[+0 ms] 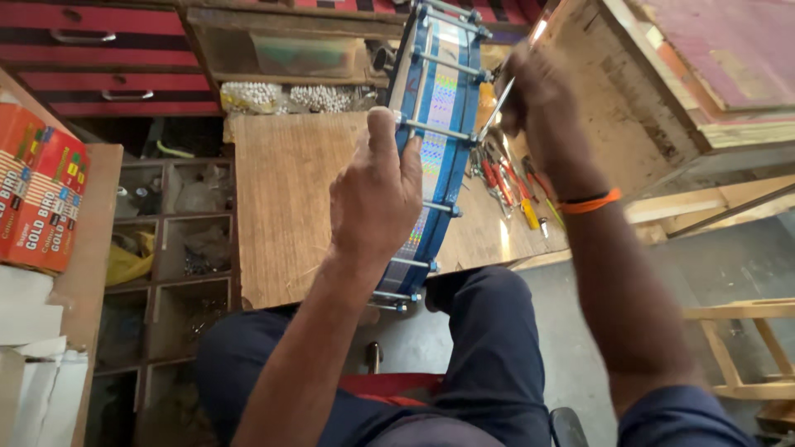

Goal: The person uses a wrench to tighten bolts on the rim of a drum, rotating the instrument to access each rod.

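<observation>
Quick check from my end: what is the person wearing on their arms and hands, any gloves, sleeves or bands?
No gloves: both the left hand and the right hand are bare. The right wrist carries a thin orange band with a dark strand beside it. The forearms are uncovered; a dark blue short sleeve shows at the right upper arm. No watch or ring is visible.
</observation>
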